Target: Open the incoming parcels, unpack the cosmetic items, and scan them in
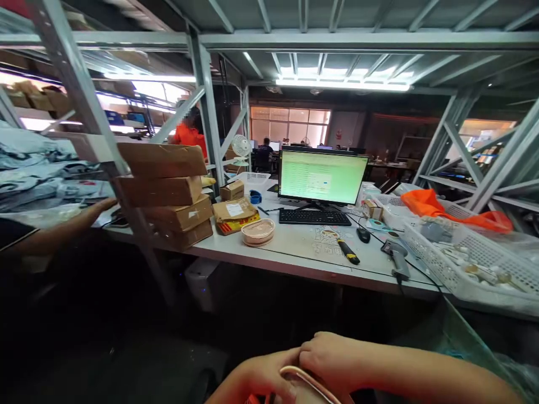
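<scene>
Low at the bottom edge, my left hand (269,371) is closed around a pale pink, rounded dish (304,382) whose thin rim faces up; the frame cuts off its lower part. My right hand (326,356) reaches across from the right, its fingers curled over the far side of the same dish and close to my left hand. Its fingertips are hidden. Ahead on the desk (290,247) stand similar pale pink oval dishes (258,232), stacked near the front edge.
Cardboard boxes (168,191) are stacked left beside a metal post. A monitor (323,177), keyboard (315,216), mouse (362,235), yellow-black cutter (348,251) and barcode scanner (396,259) occupy the desk. White baskets (438,264) stand right. Another person's arm (80,221) reaches in at left.
</scene>
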The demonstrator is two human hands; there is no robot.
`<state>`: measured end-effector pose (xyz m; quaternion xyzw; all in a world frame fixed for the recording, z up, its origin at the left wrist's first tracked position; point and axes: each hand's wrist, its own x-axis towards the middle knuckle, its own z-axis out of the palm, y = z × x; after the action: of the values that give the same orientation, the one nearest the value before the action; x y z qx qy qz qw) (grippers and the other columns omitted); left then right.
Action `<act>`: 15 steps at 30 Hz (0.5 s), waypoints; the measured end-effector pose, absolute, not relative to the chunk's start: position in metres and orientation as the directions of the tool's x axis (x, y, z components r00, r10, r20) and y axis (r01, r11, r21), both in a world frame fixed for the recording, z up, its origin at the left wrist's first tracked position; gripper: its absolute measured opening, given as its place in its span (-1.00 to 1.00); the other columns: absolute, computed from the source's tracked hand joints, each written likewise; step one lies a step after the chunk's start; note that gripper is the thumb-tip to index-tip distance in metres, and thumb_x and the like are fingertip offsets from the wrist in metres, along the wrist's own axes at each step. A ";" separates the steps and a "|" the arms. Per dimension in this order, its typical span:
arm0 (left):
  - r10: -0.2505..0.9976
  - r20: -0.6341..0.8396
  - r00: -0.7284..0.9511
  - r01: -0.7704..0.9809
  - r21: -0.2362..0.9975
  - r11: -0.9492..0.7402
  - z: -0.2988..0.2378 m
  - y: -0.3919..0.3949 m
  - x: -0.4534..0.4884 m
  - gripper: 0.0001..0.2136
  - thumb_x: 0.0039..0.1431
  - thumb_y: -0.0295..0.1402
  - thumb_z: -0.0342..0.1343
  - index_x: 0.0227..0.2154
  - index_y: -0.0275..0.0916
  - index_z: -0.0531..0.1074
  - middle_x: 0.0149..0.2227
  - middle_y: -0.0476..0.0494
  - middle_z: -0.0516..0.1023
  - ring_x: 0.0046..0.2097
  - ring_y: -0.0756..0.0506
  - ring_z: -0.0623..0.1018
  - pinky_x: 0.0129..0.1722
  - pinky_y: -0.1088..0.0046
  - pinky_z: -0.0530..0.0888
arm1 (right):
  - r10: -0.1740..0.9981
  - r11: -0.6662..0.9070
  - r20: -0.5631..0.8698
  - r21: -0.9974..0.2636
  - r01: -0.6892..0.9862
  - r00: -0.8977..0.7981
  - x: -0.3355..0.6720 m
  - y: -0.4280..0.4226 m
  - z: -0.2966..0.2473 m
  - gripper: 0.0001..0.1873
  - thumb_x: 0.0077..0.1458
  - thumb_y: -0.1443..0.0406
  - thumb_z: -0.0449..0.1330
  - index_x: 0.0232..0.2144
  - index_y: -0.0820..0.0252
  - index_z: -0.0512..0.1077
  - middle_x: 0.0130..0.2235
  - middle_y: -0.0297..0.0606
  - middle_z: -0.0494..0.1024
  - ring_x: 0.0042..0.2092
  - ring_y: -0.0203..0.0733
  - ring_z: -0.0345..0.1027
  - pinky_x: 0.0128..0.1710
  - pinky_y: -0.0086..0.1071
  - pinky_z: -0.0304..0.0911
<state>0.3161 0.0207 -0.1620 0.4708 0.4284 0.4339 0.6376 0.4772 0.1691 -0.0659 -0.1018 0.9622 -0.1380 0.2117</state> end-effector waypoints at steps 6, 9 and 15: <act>0.889 -0.079 0.451 -0.144 0.977 0.160 -0.165 0.026 0.326 -0.10 -0.14 0.10 0.50 0.27 -0.17 0.44 0.19 -0.19 0.56 0.27 -0.42 0.47 0.28 0.00 0.42 | -0.325 0.945 -0.469 -0.142 -0.293 -0.821 0.488 0.163 -0.050 -0.83 0.24 0.19 0.27 -0.24 0.18 0.54 -0.30 -0.26 0.65 -0.37 -0.18 0.48 -0.46 -0.32 0.01; 0.890 -0.137 0.435 -0.055 0.983 0.178 -0.177 0.007 0.316 -0.16 -0.06 0.04 0.45 0.30 -0.12 0.44 0.26 -0.17 0.52 0.32 -0.44 0.42 0.33 -0.02 0.36 | -0.321 0.945 -0.436 -0.099 -0.310 -0.841 0.506 0.166 -0.047 -0.81 0.24 0.16 0.27 -0.29 0.17 0.51 -0.36 -0.30 0.62 -0.39 -0.20 0.45 -0.44 -0.28 0.01; 0.963 -0.246 0.106 -0.254 0.930 0.266 -0.226 -0.048 0.324 -0.31 0.05 0.06 0.36 0.26 0.00 0.51 0.32 -0.15 0.49 0.40 -0.48 0.34 0.44 -0.10 0.19 | -0.186 0.982 -0.319 -0.092 -0.165 -0.929 0.575 0.156 -0.080 -0.77 0.25 0.17 0.31 -0.39 0.13 0.42 -0.43 -0.37 0.53 -0.42 -0.23 0.32 -0.37 -0.26 0.04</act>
<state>0.3237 -0.0483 -0.2264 0.3767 0.4711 0.4746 0.6410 0.5745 0.1563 -0.0803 -0.0894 0.9816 -0.0318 0.1655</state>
